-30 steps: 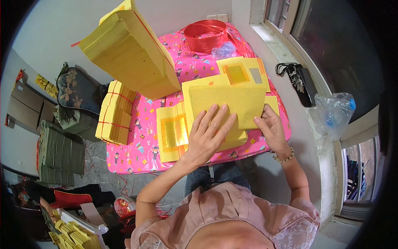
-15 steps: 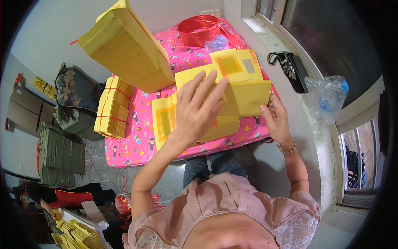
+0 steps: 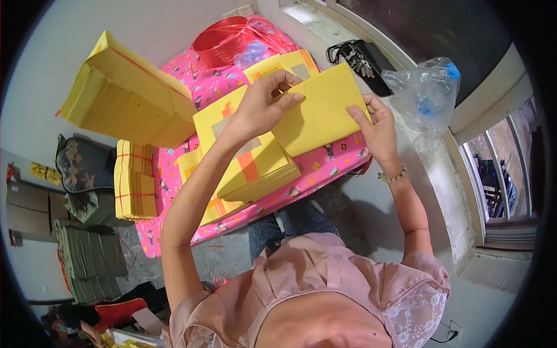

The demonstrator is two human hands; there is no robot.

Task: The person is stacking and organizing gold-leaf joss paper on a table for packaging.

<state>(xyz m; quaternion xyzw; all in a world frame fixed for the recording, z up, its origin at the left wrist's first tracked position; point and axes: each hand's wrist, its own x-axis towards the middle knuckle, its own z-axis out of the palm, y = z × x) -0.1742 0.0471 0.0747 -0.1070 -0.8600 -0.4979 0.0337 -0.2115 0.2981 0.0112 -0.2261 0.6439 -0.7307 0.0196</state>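
Yellow paper (image 3: 325, 113), a sheet or a thin wad, is held up tilted above the pink table cover. My left hand (image 3: 264, 110) grips its upper left edge, thumb on the face and fingers curled behind. At its right edge, my right hand (image 3: 380, 130) pinches it between the thumb in front and the fingers behind. Left of it lies a thick stack of yellow paper (image 3: 264, 171) with orange and grey patches, partly hidden by my left forearm. Behind the held paper, more yellow sheets (image 3: 288, 61) show a grey square.
A tall yellow paper block (image 3: 130, 101) and red-tied bundles (image 3: 136, 185) stand at left on the pink table cover (image 3: 278, 200). Red strapping coil (image 3: 220, 43) lies at the back. Keys (image 3: 361, 64) and a clear plastic bag (image 3: 426, 95) rest on the sill. Another person shows lower left.
My left hand has gone from spread fingers over the paper to gripping its edge. The held paper is raised and tilted, uncovering the stack at left. The view has shifted.
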